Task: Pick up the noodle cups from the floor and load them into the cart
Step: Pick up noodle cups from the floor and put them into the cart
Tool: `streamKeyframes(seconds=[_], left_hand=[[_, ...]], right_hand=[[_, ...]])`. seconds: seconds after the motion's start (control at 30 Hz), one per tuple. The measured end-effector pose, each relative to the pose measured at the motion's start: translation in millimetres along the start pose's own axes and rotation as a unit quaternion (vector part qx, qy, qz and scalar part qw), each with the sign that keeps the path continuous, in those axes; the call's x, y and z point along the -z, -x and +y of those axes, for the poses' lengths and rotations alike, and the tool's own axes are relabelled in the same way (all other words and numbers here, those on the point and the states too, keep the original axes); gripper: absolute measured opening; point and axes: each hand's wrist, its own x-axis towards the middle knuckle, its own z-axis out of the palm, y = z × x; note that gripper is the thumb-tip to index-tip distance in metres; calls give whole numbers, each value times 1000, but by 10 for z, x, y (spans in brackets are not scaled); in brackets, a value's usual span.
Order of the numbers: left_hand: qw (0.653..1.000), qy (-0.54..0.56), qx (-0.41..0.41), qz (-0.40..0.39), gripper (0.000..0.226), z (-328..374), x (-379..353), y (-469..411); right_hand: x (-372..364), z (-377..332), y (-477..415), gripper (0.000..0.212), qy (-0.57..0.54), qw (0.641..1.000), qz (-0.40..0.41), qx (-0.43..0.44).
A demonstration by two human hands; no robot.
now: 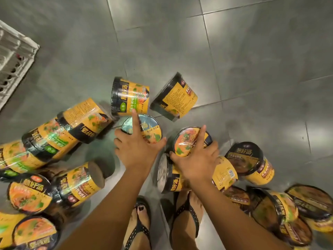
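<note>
Several yellow-and-black noodle cups lie scattered on the grey tiled floor. My left hand (134, 147) grips the top of one cup (151, 130) from above, index finger stretched across its lid. My right hand (196, 157) grips a second cup (185, 139) the same way, index finger straight over the orange lid. Both cups sit in the middle of the view, side by side. Two more cups (130, 96) (175, 96) lie on their sides just beyond them. A white cart corner (16, 56) shows at the far left.
More cups are piled at the left (45, 141), lower left (28, 193) and lower right (281, 210). One cup (225, 174) lies on its side under my right wrist. My sandalled feet (138, 221) stand at the bottom. Bare floor tiles stretch across the top and right.
</note>
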Motion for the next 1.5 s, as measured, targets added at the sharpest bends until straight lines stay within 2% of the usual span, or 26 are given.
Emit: streamKeyframes(seconds=[0.1,0.2,0.33,0.47,0.6,0.77,0.87,0.97,1.07,1.2,1.5], left_hand=[[1000,17,-8,-13,121,-27,226,107],[1000,11,-21,-12,120,-37,676,335],[999,-13,-33,-7,121,9,1501,760],[999,4,-50,10,121,39,2422,1239],[998,12,-58,-23,122,46,3365,1768],[990,59,-117,56,117,-116,4381,2562],[996,28,-77,-40,117,-211,4908,3066],[993,35,-113,-27,119,-421,5189,3519],[993,27,-111,-18,118,-664,5357,3899],[998,28,-62,5,118,-941,5447,4337],[982,149,90,72,125,-1237,5319,5560]], right_hand=[[207,52,71,123,-40,998,23,35],[644,27,265,121,-9,999,20,48],[1418,-66,710,118,60,996,2,70],[2220,-159,1247,114,31,996,-10,79],[3032,-234,1897,111,20,996,-16,83],[3899,-264,2863,110,-2,994,-47,99],[4233,-226,3414,114,-17,993,-48,105],[4461,-169,3893,117,-19,989,-50,141],[4602,-91,4309,118,-1,981,-30,191],[4744,90,4708,117,-7,973,-22,229],[4984,726,5125,115,2,937,-43,347]])
